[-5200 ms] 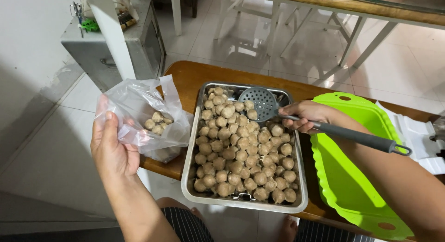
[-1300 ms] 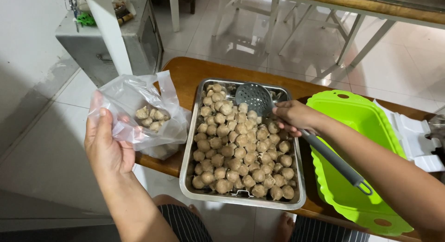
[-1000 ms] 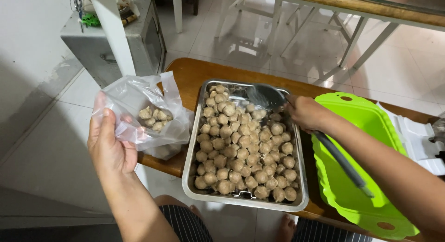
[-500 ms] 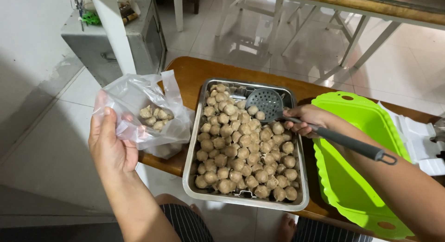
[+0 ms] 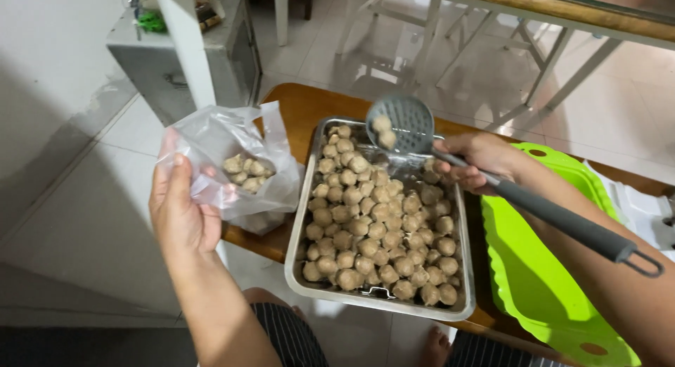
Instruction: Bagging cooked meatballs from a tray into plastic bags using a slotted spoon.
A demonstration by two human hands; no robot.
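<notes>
A brown wooden table [image 5: 299, 103] carries a steel tray [image 5: 318, 286] full of brown meatballs [image 5: 376, 223]. Just right of the tray lies a bright green plastic lid [image 5: 545, 282], and beyond it something white [image 5: 636, 209], perhaps paper.

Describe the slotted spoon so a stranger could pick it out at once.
Start at the steel tray of brown meatballs on the wooden bench. Above its far end, the right hand holds the slotted spoon. It is the only utensil: a round grey perforated head carrying two meatballs, on a long dark handle.
</notes>
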